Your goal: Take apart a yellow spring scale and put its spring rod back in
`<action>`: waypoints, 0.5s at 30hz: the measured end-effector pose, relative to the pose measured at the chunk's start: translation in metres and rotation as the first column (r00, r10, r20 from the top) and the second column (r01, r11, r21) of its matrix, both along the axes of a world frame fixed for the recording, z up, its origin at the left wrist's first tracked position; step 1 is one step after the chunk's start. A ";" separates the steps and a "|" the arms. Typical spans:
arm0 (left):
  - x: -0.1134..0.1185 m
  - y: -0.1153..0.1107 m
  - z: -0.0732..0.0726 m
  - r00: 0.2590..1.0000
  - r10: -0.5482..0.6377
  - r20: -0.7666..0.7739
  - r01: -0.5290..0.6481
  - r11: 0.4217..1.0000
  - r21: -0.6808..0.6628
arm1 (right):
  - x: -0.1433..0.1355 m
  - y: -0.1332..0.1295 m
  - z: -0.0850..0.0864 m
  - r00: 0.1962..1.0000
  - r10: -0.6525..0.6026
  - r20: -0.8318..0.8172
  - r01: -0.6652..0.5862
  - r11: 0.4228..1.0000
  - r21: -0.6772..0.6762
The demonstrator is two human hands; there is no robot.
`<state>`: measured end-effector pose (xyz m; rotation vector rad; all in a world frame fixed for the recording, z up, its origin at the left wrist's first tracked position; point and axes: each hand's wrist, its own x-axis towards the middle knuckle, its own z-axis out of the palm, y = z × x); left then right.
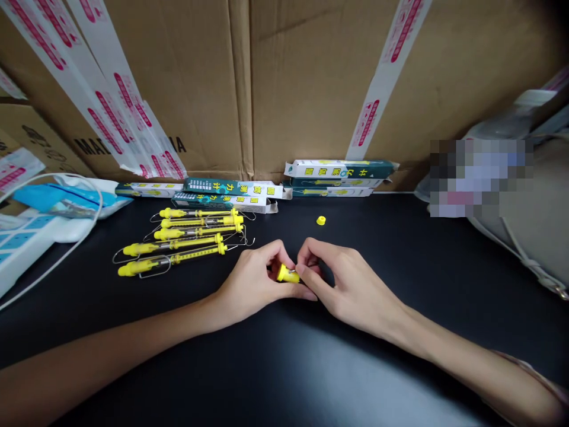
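Observation:
My left hand [258, 276] grips a small yellow plastic part [288, 274] between thumb and fingers, near the middle of the view. Pinched at the right side of that part, my right hand [338, 276] holds a thin metal piece, mostly hidden by the fingertips. A small yellow cap [320, 220] lies on the black table beyond my hands. To the left, several yellow spring scales [173, 258] with wire hooks lie side by side, roughly parallel.
Green and white printed boxes [340, 172] are stacked against large cardboard cartons [302, 77]. At left are a white power strip [26, 240], a cable and a blue packet [75, 198]. A grey bag [533, 207] and a clear bottle [507, 124] stand at right.

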<state>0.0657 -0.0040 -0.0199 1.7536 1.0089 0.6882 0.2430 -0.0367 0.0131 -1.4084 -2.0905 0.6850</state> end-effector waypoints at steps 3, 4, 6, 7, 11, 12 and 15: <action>0.000 -0.001 0.003 0.999 -0.027 -0.048 0.030 0.997 0.067 | -0.005 0.002 -0.003 0.997 0.048 0.063 -0.054 0.995 0.087; 0.000 -0.002 0.004 0.997 -0.024 -0.071 0.030 0.996 0.089 | -0.006 0.003 -0.003 0.995 0.061 0.078 -0.068 0.994 0.091; 0.000 -0.003 0.008 0.995 -0.013 -0.098 0.024 0.994 0.110 | -0.008 0.004 -0.003 0.996 0.065 0.067 -0.067 0.997 0.033; 0.000 -0.003 0.009 0.995 -0.008 -0.097 0.019 0.994 0.110 | -0.009 0.005 -0.002 0.997 0.058 0.044 -0.057 0.998 -0.020; 0.000 -0.005 0.010 0.999 -0.002 -0.039 0.005 0.996 0.084 | -0.007 0.002 0.002 0.996 0.025 -0.086 -0.045 0.970 -0.241; 0.000 -0.006 0.009 1.000 -0.002 -0.019 0.004 0.997 0.078 | -0.006 0.001 0.002 0.992 0.018 -0.123 -0.050 0.963 -0.265; -0.001 -0.007 0.006 0.999 -0.009 0.037 0.007 0.999 0.051 | -0.005 -0.004 -0.002 0.965 -0.009 -0.264 -0.077 0.946 -0.315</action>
